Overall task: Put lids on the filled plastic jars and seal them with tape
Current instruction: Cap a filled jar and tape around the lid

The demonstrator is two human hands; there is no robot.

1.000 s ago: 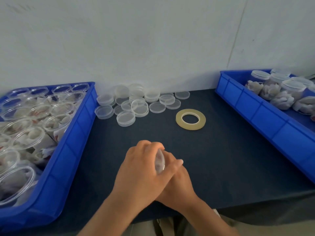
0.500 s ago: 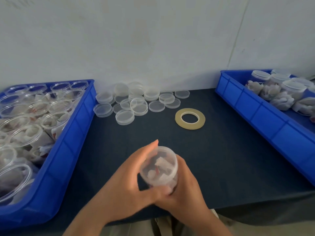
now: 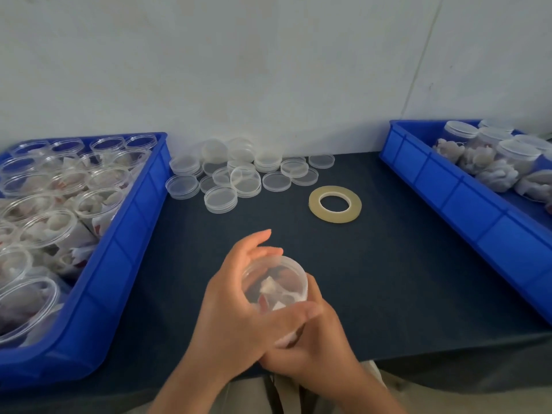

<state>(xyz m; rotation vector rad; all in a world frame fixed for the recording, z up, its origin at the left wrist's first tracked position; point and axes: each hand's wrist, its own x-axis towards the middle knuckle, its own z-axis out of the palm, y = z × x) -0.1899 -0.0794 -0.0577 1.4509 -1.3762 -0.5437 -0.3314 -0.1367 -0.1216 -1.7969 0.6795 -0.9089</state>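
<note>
A clear plastic jar [image 3: 276, 282] with white contents and a lid on it is tilted toward me above the front middle of the dark table. My left hand [image 3: 233, 309] wraps its left side, thumb across the front and fingertips reaching past the far rim. My right hand [image 3: 316, 348] grips the jar's lower right part, which it hides. A roll of yellowish tape [image 3: 335, 204] lies flat further back to the right. Several loose clear lids [image 3: 245, 177] are piled near the wall.
A blue bin [image 3: 128, 234] at the left holds several open filled jars [image 3: 47, 228]. Another blue bin [image 3: 448, 186] at the right holds lidded jars [image 3: 519, 150]. The table's front edge [image 3: 418, 351] runs just under my hands. A pale wall stands behind.
My left palm, which covered the jar's top, has slid off to the side, baring the lid. The jar has tipped up toward me and both hands still hold it.
</note>
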